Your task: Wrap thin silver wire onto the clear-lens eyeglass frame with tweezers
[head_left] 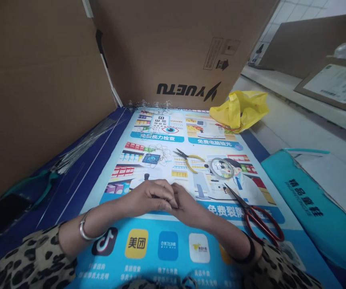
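Observation:
My left hand (154, 196) and my right hand (187, 204) are clasped over a printed poster (115, 228) covering the table. The left fingers curl over the right hand, and both look closed. Whatever may lie between them is hidden. Just beyond, pliers with yellow handles (186, 155) lie beside a round coil of thin wire (213, 170). Scissors with red handles (246, 206) rest near my right forearm. Fine twisted wire pieces (160, 154) lie on the poster past my left hand, hard to make out.
Large cardboard panels (173, 48) stand along the back and left. A yellow bag (241, 110) sits at the back right, with a teal shoe box (299, 200) nearer. At left lie a bundle of straight wires (78, 152) and a green-handled tool (50, 176).

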Motion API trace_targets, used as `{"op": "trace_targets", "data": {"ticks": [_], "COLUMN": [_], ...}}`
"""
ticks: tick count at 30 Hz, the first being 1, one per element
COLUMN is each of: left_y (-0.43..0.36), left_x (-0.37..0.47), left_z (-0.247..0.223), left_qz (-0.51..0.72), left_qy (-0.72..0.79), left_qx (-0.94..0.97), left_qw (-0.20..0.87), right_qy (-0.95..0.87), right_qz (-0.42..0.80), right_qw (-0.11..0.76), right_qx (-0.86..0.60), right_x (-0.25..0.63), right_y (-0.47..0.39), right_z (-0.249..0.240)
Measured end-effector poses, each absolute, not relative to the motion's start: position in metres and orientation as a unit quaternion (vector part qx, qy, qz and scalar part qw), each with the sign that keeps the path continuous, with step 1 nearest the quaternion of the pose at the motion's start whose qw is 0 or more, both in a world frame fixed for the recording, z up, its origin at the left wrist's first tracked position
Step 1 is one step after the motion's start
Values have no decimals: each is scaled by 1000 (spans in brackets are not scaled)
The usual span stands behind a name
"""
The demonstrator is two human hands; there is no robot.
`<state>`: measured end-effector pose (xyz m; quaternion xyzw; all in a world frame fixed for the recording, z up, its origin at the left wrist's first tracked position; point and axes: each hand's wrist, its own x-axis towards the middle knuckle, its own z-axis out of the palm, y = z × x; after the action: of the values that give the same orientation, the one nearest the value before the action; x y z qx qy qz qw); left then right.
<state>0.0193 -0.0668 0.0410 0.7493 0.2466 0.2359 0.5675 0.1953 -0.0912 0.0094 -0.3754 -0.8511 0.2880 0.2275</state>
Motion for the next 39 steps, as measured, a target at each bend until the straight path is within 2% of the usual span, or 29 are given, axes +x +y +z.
{"op": "trace_targets", "data": {"ticks": [6,13,18,24,27,32,39], "left_y": [-70,-72,-72,-68,-68,-72,-68], "left_x": [24,23,24,22,22,22,25], "left_z": [37,26,26,25,28,33,20], "left_qz": [254,244,257,223,236,304,307], "left_qy": [324,361,342,275,270,311,420], "left_qx": [752,640,678,695,723,742,662], "left_qw": [515,633,597,625,591,509,539], "right_qy": [-839,-855,-845,-844,-849,-839,-829], "right_qz": [236,222,232,255,248,248,247], "right_qw": [259,247,263,221,218,219,217], "right_qx": [-416,-399,-403,-417,-412,-432,-453], "right_x": [194,195,194,194,193,197,217], "right_y": [-90,-90,-88,-85,-86,-89,-86], "right_z": [-3,-8,-6,1,2,7,7]}}
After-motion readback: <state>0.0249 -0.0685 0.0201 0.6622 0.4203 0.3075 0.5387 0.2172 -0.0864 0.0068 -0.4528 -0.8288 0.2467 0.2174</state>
